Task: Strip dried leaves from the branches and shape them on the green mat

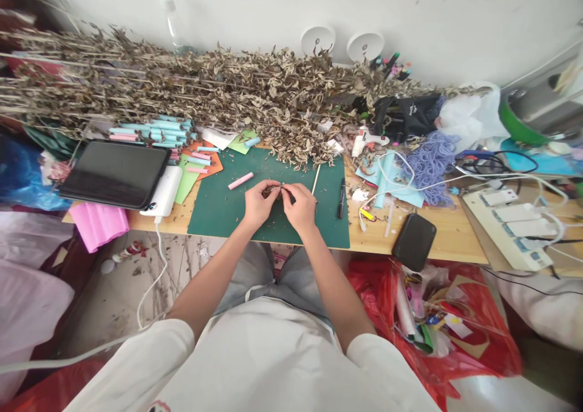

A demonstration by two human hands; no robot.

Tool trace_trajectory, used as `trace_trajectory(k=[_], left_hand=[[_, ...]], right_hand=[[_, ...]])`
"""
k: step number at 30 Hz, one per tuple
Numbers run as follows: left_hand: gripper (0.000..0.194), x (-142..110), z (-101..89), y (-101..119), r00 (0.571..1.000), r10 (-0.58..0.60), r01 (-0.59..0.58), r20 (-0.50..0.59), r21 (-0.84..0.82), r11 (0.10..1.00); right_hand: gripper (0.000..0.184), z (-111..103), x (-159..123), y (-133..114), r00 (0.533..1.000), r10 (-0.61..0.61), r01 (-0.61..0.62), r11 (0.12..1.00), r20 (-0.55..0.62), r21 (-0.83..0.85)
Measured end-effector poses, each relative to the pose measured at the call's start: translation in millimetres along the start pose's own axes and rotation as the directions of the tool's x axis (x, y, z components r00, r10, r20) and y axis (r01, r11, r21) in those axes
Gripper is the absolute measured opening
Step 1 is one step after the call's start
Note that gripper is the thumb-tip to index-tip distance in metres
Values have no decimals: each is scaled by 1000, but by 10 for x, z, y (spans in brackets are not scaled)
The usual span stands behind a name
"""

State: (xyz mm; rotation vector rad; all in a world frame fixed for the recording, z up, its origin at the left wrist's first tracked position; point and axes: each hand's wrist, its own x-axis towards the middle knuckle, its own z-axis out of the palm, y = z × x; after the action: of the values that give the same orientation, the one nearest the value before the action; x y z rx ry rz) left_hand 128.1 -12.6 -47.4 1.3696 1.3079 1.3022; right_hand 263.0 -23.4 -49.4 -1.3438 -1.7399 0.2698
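One left hand [259,205] and one right hand [299,206] meet nearly fingertip to fingertip above the dark green mat [216,211], at bench centre. Small brown dried plant piece [272,191] sits between them, right at the fingers. Left fingers pinched closed on it, piece showing between thumb and index; right thumb and index brought together on its right end. Remaining fingers of both hands curled, exact grip partly hidden. Piece is over the mat, well inside its edges. Visible part runs roughly side to side, left hand to right fingertips, right end slightly farther from the body; full long axis can't be told, fingers cover some of it

Around it: pink paper roll [240,181] on mat, left of left hand, slanted, its right end farther away. Thin pale stick [316,180] just beyond right hand, pointing away from body, slight lean right. Black pen [341,199] near mat's right edge, lengthwise away from body. Brown crumbs scattered on mat. Big heap of dried stems [255,90] lies across the back of the wooden bench [460,236], leafy ends over the mat's far edge. Black tablet [116,174] far left, dark phone [414,242] right, by the front edge
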Motion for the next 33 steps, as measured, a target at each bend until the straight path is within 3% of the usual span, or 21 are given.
trace_trajectory(k=[4,11,16,22,27,33], left_hand=[[16,-7,7,5,1000,3,-4,20,30,1000],[12,-29,16,70,997,68,-76,47,183,980],[14,-9,-1,46,1000,6,-4,-25,81,997],[18,-24,-4,64,998,54,-55,18,66,996],[15,-24,-18,81,992,114,-117,60,44,992],[16,-26,-4,44,998,36,-40,51,65,997]], right_hand=[[19,-6,1,5,999,20,-19,999,29,-30],[15,-9,-22,-35,996,74,-59,972,57,-228],[13,-18,-3,-21,997,63,-54,984,43,-170],[15,-24,9,-40,998,-23,30,992,63,-121],[19,-5,3,-3,999,-10,14,996,43,-88],[15,-9,-5,-7,999,-12,18,992,51,-127]])
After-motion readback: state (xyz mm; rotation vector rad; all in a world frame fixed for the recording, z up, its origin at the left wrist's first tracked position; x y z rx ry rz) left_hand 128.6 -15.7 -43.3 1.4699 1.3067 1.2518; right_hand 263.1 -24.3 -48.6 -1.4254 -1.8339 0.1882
